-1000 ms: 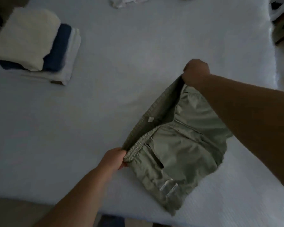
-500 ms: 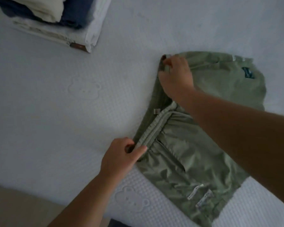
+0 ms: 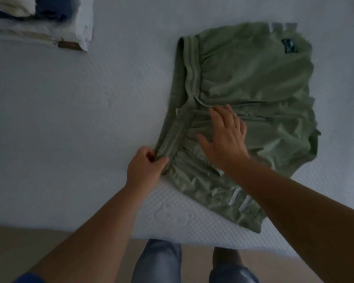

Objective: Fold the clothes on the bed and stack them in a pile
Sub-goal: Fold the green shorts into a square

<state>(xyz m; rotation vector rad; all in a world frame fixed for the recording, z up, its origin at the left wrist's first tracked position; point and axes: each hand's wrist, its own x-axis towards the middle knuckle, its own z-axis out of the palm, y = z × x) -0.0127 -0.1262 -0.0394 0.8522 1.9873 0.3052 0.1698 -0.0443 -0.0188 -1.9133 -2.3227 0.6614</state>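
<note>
With the green shorts (image 3: pixel 243 111) flat on the bed (image 3: pixel 70 119), waistband running away from the left hand (image 3: pixel 145 168), whose grip pinches its near end, the flat, ungripping right hand (image 3: pixel 225 135) lies nearer the fold line.

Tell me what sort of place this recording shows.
Probably a bedroom at home: a white quilted mattress fills the view, green shorts are spread on it, and a pile of folded clothes sits at its far left.
</note>
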